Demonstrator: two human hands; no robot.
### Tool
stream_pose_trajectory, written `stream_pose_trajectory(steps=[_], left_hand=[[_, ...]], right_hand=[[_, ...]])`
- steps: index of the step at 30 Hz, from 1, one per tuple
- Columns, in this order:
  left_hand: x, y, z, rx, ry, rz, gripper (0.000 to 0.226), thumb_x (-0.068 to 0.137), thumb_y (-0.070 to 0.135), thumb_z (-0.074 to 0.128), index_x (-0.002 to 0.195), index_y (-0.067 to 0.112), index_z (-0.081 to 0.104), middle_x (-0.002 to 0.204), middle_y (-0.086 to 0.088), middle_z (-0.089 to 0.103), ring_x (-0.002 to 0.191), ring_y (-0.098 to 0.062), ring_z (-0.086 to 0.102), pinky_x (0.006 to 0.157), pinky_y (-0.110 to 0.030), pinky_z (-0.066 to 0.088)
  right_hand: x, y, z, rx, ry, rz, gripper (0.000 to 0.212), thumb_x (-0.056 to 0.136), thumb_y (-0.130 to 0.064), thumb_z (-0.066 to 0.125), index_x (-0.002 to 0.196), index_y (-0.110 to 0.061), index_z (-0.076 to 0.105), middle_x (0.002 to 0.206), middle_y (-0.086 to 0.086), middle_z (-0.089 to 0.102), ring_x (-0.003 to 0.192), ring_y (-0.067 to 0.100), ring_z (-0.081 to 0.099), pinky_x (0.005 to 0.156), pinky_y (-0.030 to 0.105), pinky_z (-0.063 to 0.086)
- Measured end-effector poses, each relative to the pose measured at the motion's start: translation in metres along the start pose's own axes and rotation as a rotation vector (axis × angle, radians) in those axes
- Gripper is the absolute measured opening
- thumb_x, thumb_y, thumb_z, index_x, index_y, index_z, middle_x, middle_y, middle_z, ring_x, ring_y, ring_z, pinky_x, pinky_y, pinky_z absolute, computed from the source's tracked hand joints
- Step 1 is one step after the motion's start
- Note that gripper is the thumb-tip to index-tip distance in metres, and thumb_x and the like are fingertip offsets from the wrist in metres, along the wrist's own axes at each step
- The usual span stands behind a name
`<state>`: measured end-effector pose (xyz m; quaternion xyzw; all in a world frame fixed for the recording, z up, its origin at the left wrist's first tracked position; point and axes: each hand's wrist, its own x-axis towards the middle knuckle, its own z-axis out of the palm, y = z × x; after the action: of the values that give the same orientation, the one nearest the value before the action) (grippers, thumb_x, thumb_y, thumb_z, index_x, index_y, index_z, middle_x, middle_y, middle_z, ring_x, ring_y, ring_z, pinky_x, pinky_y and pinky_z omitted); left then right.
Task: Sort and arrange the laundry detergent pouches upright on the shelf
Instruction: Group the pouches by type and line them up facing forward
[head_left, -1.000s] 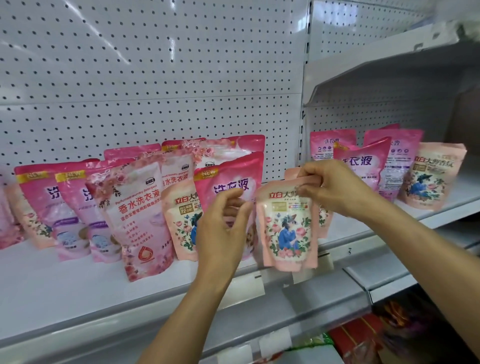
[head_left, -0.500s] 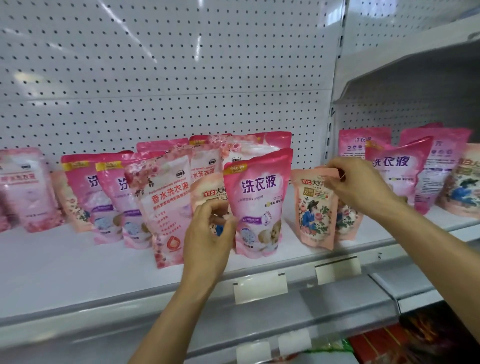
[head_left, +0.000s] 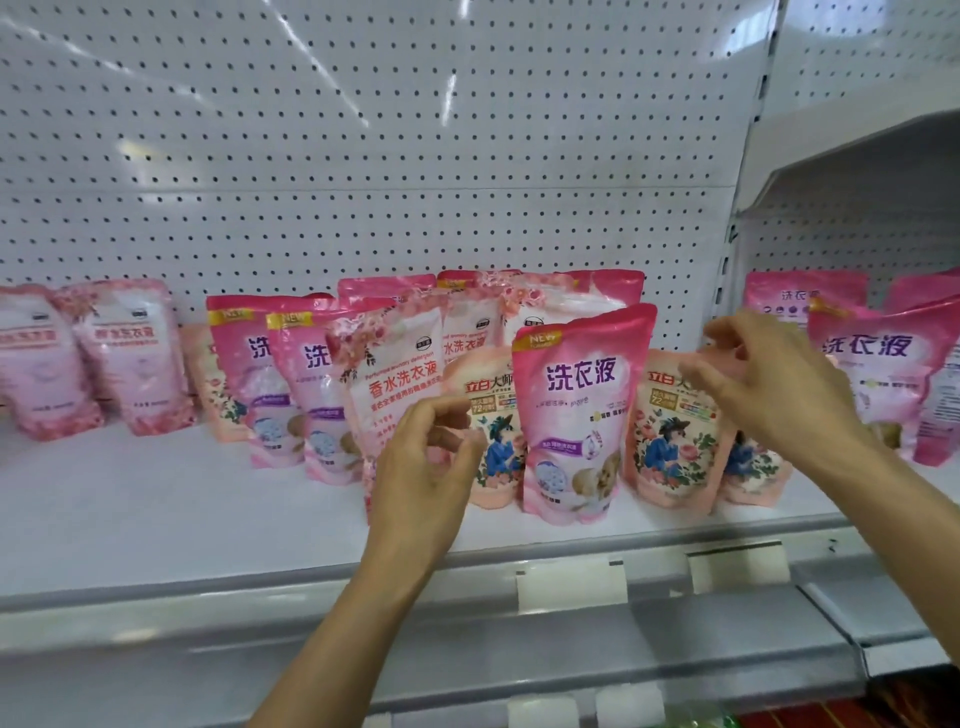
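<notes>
Most detergent pouches (head_left: 582, 410) are stood upright on the shelf (head_left: 156, 519), unsorted. Nothing is held: left hand (head_left: 426, 467) loosely curled, right hand (head_left: 774, 384) spread above the floral pouch (head_left: 670, 441).

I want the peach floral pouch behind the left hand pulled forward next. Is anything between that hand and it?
Nothing visible. The left hand hovers right in front of the peach floral pouch, holding nothing. The bright pink pouch overlaps its right edge and a pale rose pouch its left.
</notes>
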<state>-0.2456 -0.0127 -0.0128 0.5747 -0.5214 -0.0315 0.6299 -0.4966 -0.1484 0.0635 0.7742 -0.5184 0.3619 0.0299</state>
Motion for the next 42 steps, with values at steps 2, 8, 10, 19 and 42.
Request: stream_pose_trajectory(steps=[2, 8, 10, 19, 42], left_hand=[[0.0, -0.002, -0.017, 0.002, 0.037, 0.026, 0.025, 0.089, 0.02, 0.066, 0.103, 0.04, 0.059, 0.094, 0.02, 0.064, 0.086, 0.001, 0.06, 0.068, -0.016, 0.052], [0.014, -0.024, -0.096, 0.087, 0.139, 0.026, 0.025, 0.091, 0.016, 0.065, 0.1, 0.039, 0.06, 0.093, 0.025, 0.063, 0.087, 0.0, 0.06, 0.066, -0.009, 0.048], [0.024, -0.038, -0.126, 0.124, 0.152, 0.011, 0.024, 0.091, 0.016, 0.066, 0.101, 0.038, 0.062, 0.091, 0.022, 0.064, 0.085, -0.002, 0.061, 0.066, -0.012, 0.05], [0.131, -0.12, -0.246, 0.143, 0.247, -0.161, 0.034, 0.092, 0.014, 0.062, 0.122, 0.027, 0.053, 0.11, 0.013, 0.061, 0.095, 0.004, 0.058, 0.079, -0.024, 0.051], [0.185, -0.205, -0.372, 0.004, -0.003, -0.406, 0.019, 0.094, 0.014, 0.061, 0.098, 0.031, 0.069, 0.089, 0.009, 0.077, 0.086, -0.013, 0.072, 0.073, -0.031, 0.055]], right_hand=[[0.004, -0.015, -0.004, 0.089, 0.093, -0.053, 0.045, 0.087, -0.05, 0.056, 0.123, -0.024, 0.053, 0.124, 0.002, 0.058, 0.116, 0.023, 0.051, 0.093, 0.048, 0.046], [0.024, -0.105, -0.014, 0.382, 0.234, -0.331, 0.016, 0.092, -0.035, 0.06, 0.105, -0.026, 0.064, 0.101, -0.012, 0.055, 0.102, 0.011, 0.049, 0.084, 0.029, 0.04], [0.032, -0.142, -0.014, 0.426, 0.148, -0.404, 0.012, 0.091, -0.034, 0.061, 0.1, -0.028, 0.065, 0.095, -0.018, 0.059, 0.092, -0.002, 0.049, 0.075, 0.018, 0.037], [0.088, -0.302, 0.037, 0.166, -0.411, -0.72, 0.033, 0.082, -0.052, 0.062, 0.112, -0.036, 0.064, 0.108, -0.023, 0.061, 0.098, -0.012, 0.054, 0.078, 0.014, 0.043], [0.148, -0.412, 0.154, -0.015, -0.795, -0.729, 0.027, 0.088, -0.025, 0.069, 0.067, -0.008, 0.067, 0.054, 0.001, 0.056, 0.047, 0.007, 0.046, 0.05, 0.023, 0.04]])
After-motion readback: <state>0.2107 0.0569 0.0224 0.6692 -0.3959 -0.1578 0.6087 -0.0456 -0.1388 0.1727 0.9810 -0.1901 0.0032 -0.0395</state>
